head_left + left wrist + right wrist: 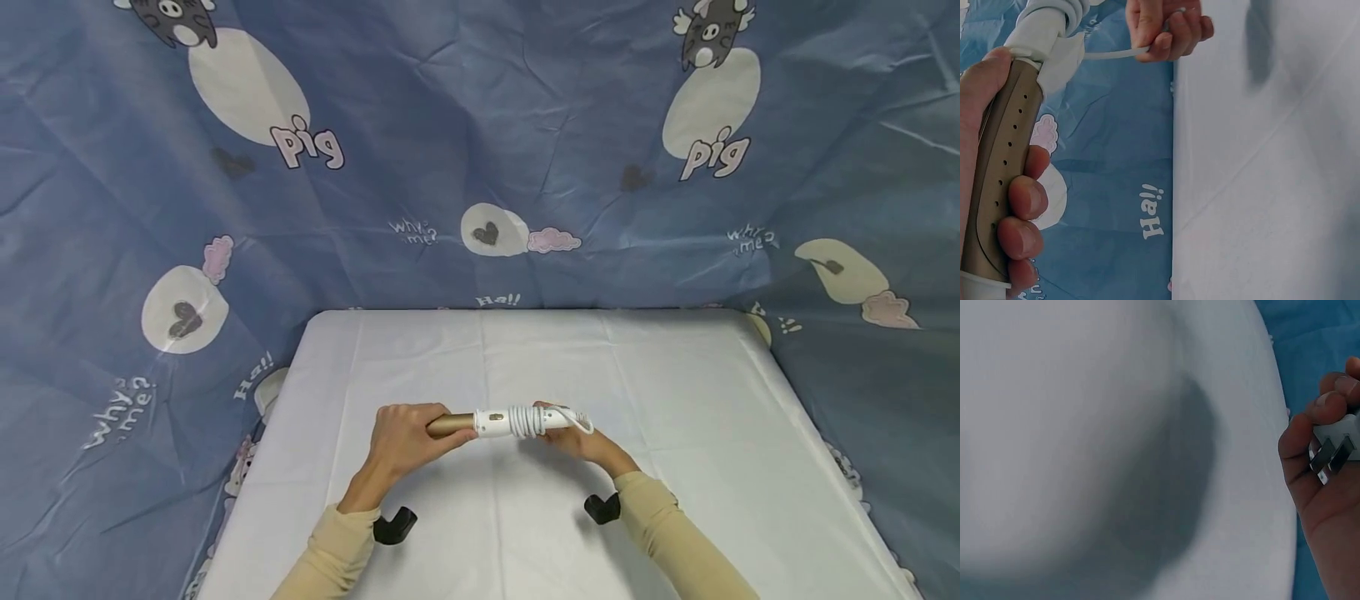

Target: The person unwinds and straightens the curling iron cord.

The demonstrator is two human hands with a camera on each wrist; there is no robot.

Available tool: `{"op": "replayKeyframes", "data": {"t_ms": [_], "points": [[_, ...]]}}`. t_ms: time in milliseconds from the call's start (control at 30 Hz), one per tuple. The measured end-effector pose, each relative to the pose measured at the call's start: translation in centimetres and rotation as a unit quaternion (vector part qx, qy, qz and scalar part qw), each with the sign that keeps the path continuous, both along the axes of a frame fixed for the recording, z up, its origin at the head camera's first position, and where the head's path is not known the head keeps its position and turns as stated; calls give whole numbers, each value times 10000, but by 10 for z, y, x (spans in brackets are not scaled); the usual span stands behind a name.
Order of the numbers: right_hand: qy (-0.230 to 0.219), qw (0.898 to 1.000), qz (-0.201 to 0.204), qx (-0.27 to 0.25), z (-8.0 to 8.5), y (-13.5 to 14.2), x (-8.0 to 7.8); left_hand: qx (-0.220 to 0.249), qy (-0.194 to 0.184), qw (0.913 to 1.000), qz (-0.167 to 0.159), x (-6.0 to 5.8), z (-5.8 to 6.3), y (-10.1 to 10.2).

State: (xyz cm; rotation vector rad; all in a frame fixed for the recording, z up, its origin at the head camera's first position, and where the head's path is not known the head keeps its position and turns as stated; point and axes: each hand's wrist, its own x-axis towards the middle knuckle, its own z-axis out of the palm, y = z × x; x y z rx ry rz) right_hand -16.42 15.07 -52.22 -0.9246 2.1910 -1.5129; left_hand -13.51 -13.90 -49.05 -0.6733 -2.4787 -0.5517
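Watching left hand (407, 435) grip wand (492, 423) by its gold handle (1007, 169) | right hand (572, 442) curls round pronged plug (1340, 432) | white cord (527, 422) coils about wand's white part | wand is held above white counter (555, 354)

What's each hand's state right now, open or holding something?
Left hand: closed, holding the gold-and-white device around its gold section.
Right hand: closed, holding the two-prong plug.
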Motion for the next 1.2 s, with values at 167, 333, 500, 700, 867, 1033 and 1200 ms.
{"op": "replayKeyframes", "data": {"t_ms": [167, 333, 500, 700, 867, 1033, 1200], "points": [[-256, 9990, 334, -117, -5, 3, -19, 5, -59, 9999, -119, 2, -2, -2], [-328, 9967, -119, 732, -23, 6, -40, 5, -86, 9997, -213, 2, -2, -2], [154, 9942, -102, 1060, -17, 10, -49, -56, -117, 9996, -242, 3, -4, -2], [511, 9917, 26, 1181, -6, 13, -53, -114, -345, 9991, -241, 8, -11, -2], [662, 9892, -137, 1299, 1, 17, -56, -172, -634, 9977, -189, 9, -11, -1], [770, 9882, -136, 1314, 6, 21, -60, -210, -915, 9955, -110, 7, -12, -1], [756, 9872, -136, 1397, 11, 25, -58, -244, -1131, 9932, -99, 4, -17, 1]]}}
